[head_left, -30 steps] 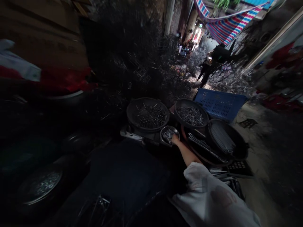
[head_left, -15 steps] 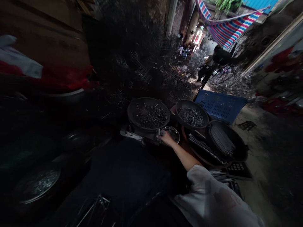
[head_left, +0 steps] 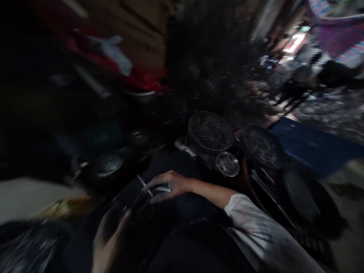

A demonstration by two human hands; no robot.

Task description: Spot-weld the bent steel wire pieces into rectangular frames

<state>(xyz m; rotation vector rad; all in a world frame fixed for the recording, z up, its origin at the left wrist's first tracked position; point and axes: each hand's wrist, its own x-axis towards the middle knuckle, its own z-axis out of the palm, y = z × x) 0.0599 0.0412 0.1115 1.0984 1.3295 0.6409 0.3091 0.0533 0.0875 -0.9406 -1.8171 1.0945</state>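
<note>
Above my dark-clothed lap, my right hand point(head_left: 172, 185) pinches a thin metal rod point(head_left: 144, 184) between thumb and fingers. A second pale metal rod point(head_left: 163, 189) lies across the inside of this hand. Lower and to the left is my left hand point(head_left: 109, 240), thumb towards the right hand. Its fingers are dark and smeared, so what they hold, if anything, is unclear. Dark, thin metal pieces show faintly between the two hands. Beyond the right hand stand a small round metal bowl point(head_left: 228, 164) and a round basin point(head_left: 190, 133) with loose metal rods.
Another basin of rods point(head_left: 280, 161) and a dark pan with long bundled strips point(head_left: 327, 212) stand at the right, near a blue plastic crate point(head_left: 321, 146). A shiny-filled dish point(head_left: 109, 166) is at the left. Red plastic point(head_left: 148, 79) hangs by cardboard. A person sits far back.
My right hand has drawn back from beside the small metal bowl to above my lap, with rods in it. My left hand has come into view. The camera has turned left.
</note>
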